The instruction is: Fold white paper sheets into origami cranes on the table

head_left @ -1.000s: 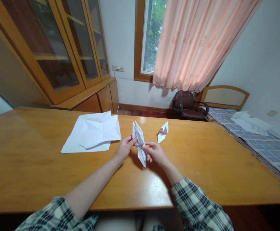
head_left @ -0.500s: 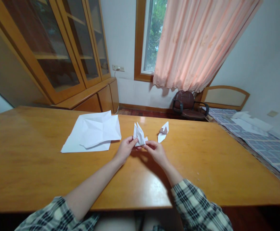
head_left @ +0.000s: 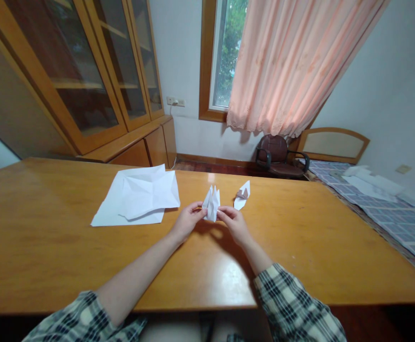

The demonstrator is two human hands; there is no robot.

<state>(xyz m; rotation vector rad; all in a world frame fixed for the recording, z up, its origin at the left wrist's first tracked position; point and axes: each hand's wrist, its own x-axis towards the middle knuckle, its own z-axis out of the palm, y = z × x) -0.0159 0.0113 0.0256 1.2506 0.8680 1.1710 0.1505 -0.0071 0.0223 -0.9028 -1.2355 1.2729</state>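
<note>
Head | L-hand (head_left: 188,221), R-hand (head_left: 233,223) pinch folded ppr (head_left: 213,204) | tbl's near edge (head_left: 186,309) — well apart

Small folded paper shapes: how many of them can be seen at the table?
2. One, the white folded shape, is held between the left hand and the right hand. The other, the white-and-brown folded shape, lies on the table, beyond the right hand.

I see folded paper (head_left: 212,206) turned compact — no longer stretching down toward me — tips (head_left: 217,191) bunched upward, slightly rightward.
</note>
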